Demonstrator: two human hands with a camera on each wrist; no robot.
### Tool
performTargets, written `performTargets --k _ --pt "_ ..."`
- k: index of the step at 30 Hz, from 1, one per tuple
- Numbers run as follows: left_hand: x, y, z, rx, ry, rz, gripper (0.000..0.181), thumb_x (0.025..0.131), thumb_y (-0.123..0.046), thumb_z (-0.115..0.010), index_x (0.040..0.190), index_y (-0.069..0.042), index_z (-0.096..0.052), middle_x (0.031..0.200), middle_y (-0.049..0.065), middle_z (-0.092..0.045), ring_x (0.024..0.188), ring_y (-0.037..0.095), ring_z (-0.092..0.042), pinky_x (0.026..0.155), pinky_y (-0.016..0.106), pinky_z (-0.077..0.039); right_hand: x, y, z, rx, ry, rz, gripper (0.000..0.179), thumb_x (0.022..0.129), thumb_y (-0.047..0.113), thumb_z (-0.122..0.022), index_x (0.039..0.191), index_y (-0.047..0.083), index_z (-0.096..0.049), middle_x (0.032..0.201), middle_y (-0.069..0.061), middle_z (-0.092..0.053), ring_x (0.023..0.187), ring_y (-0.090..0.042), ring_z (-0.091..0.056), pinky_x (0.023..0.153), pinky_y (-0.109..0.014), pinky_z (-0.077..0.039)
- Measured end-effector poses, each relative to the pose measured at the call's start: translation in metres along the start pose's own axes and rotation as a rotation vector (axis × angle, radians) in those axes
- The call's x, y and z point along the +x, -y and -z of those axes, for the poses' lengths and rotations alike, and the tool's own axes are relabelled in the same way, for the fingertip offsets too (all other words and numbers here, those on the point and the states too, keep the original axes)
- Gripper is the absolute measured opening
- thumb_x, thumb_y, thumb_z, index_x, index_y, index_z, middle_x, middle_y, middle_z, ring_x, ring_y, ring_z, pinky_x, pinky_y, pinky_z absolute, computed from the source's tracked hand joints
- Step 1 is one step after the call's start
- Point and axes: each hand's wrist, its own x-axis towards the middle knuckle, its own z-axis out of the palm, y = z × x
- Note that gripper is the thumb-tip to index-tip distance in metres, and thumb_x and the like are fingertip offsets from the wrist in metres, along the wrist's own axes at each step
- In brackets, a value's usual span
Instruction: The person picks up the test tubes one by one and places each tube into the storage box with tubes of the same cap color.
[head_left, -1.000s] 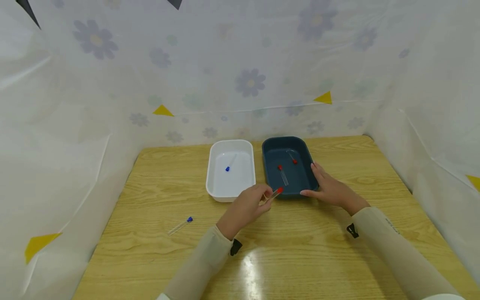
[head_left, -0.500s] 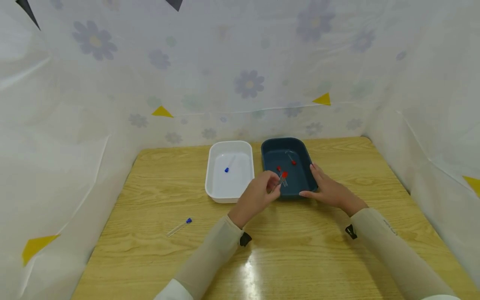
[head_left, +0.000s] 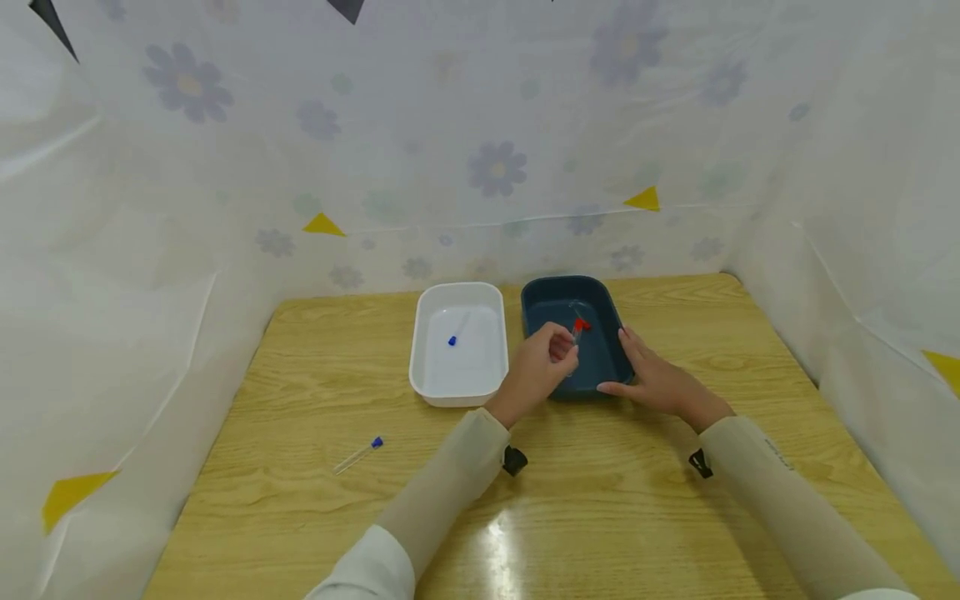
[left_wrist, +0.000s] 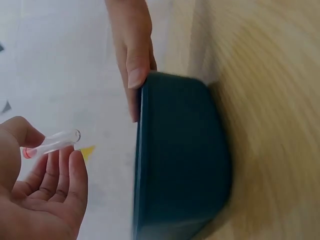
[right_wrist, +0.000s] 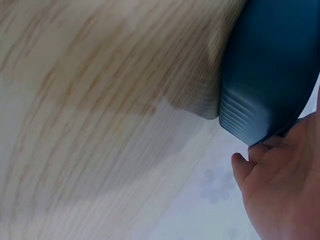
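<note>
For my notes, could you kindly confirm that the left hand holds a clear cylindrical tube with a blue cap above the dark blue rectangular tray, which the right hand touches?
Not quite: the cap is red, not blue, as the head view shows. The left hand holds the clear tube above the dark blue tray, which the right hand touches.

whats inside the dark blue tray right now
A red-capped clear tube lies toward the far end of the dark blue tray. The left hand, pinching another red-capped tube above it, covers part of the tray's left side; anything there is hidden.
</note>
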Motion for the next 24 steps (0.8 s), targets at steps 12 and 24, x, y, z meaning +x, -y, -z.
performTargets --k 12,24 --pt "0.028 0.028 -0.026 -0.114 -0.028 0.159 0.016 0.092 -0.025 -0.059 0.104 -0.013 -0.057 0.089 -0.006 -0.059 0.077 0.008 -0.057 0.066 0.022 -0.050 -0.001 0.000 -0.002 0.009 -0.012 0.008 0.107 0.080 0.069 -0.050 0.149 0.011 0.007 0.154 -0.014 0.010 0.137 -0.041 -0.013 0.099 -0.059 -0.029" --pt "0.050 0.037 -0.044 -0.240 -0.052 0.305 0.015 0.091 -0.021 -0.061 0.102 -0.011 -0.060 0.083 -0.004 -0.063 0.070 0.009 -0.062 0.069 0.034 -0.053 -0.001 0.001 -0.001 -0.010 -0.018 0.000 0.106 0.080 0.071 -0.048 0.149 0.012 0.008 0.154 -0.014 0.010 0.135 -0.041 -0.018 0.096 -0.057 -0.034"
